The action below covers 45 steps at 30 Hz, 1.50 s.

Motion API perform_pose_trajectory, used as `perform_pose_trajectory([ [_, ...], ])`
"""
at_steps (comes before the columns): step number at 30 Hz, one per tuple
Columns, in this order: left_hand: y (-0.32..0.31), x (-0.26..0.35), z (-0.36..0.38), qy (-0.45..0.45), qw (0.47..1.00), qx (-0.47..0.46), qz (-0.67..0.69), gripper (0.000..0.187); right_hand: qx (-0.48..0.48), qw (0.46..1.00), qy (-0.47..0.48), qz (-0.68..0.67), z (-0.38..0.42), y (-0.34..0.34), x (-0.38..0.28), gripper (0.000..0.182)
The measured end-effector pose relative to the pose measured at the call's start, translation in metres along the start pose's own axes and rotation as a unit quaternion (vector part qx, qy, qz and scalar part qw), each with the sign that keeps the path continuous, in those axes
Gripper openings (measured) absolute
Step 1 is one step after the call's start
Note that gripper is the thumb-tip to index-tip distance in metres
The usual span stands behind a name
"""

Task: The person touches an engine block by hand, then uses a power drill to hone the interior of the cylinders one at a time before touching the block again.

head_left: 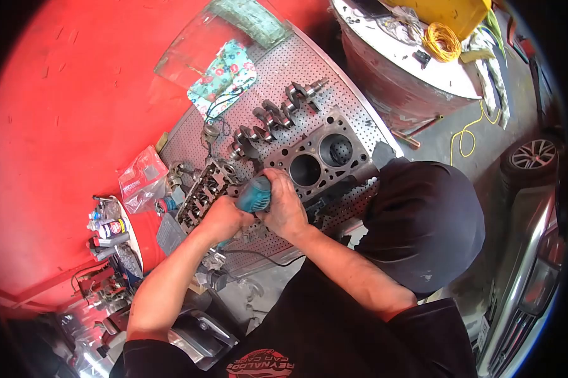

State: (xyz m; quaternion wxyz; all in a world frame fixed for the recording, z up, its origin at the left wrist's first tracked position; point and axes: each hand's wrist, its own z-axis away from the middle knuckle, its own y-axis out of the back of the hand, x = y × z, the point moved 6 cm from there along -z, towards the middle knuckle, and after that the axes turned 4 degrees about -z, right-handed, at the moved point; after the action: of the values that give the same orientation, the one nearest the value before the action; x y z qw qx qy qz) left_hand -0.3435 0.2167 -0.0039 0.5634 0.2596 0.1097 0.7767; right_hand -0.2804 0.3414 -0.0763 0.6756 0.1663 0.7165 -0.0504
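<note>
Both my hands are wrapped round a teal power tool (255,194) over the metal bench. My left hand (226,217) is closed at its lower side, and my right hand (285,205) grips its upper body with fingers over the top. The tool's working end is hidden. Just left of the tool lies a cylinder head (202,195) with its valve gear showing. To the right sits an engine block (325,154) with two large bores visible, its near end partly behind my right hand. A crankshaft (272,118) rests behind the block.
The perforated bench (189,135) carries a floral cloth (224,79). A black cord (265,254) runs along its near edge. Bottles (113,228) stand at left. A dark cloth-covered rounded shape (422,220) is close on my right. Behind it are a drum (391,75) and a car (517,302).
</note>
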Motion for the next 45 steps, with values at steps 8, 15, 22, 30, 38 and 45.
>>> perform_pose_trajectory([
  [8, 0.005, 0.010, 0.007, 0.007, 0.999, 0.016, -0.050, 0.023, -0.001, 1.000, 0.017, 0.017, -0.002, -0.001, 0.002, 0.105],
  [15, 0.003, 0.006, 0.007, 0.003, 0.999, -0.007, -0.032, 0.019, 0.016, 1.000, 0.018, -0.006, 0.001, -0.008, 0.004, 0.105],
  [22, 0.018, -0.016, 0.052, -0.013, 0.999, 0.005, 0.034, 0.020, 0.014, 0.993, 0.115, -0.031, 0.002, -0.004, -0.048, 0.103],
  [30, 0.036, -0.013, 0.121, -0.017, 0.997, 0.043, 0.060, 0.014, -0.006, 0.979, 0.191, -0.078, 0.007, -0.001, -0.104, 0.093],
  [38, 0.043, -0.005, 0.153, -0.005, 0.997, 0.053, 0.052, 0.015, 0.012, 0.970, 0.225, -0.086, 0.011, 0.002, -0.129, 0.089],
  [45, 0.041, -0.005, 0.147, 0.003, 0.997, 0.069, 0.045, 0.016, 0.002, 0.972, 0.214, -0.096, 0.008, 0.002, -0.124, 0.096],
])
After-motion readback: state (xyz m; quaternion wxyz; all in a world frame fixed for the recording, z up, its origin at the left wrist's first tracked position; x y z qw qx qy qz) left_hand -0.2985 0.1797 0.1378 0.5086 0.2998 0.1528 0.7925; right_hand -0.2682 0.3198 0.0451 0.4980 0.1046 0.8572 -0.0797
